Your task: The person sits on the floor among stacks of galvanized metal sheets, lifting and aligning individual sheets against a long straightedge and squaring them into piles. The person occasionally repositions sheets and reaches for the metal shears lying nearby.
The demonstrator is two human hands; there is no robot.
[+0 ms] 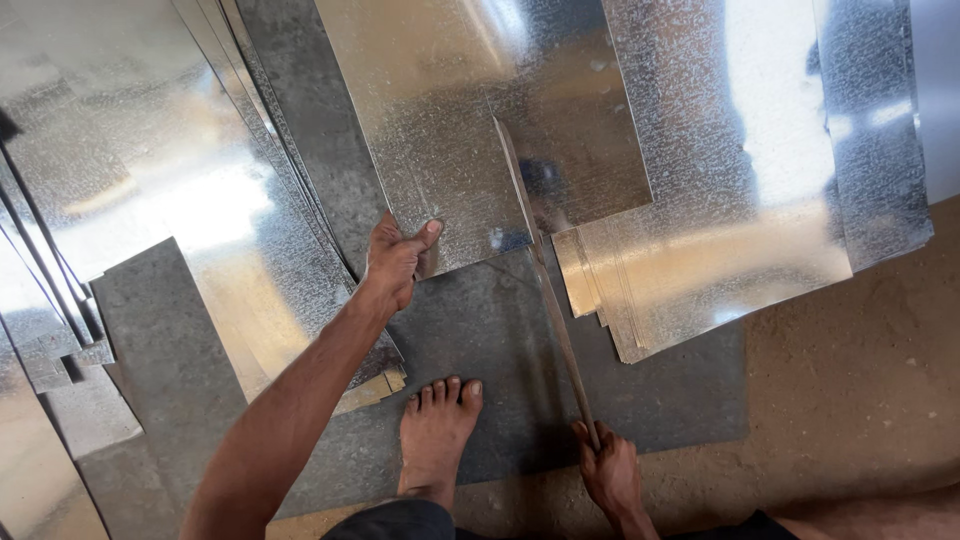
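Left hand (398, 258) pinches bottom corner of shiny galvanized sheet (470, 130), thumb on top. Right hand (608, 468) closed round long shears (545, 285), blades lying up the sheet's right edge. Bare foot (438, 425) planted on dull grey sheet (480, 330) underneath. Stack of cut strips (690, 285) just right of shears. No labels anywhere, only spangled metal over sandy floor (850, 380).

Sheet stacks (700, 270) crowd L+top; bare dirt floor (860, 380) open on R.
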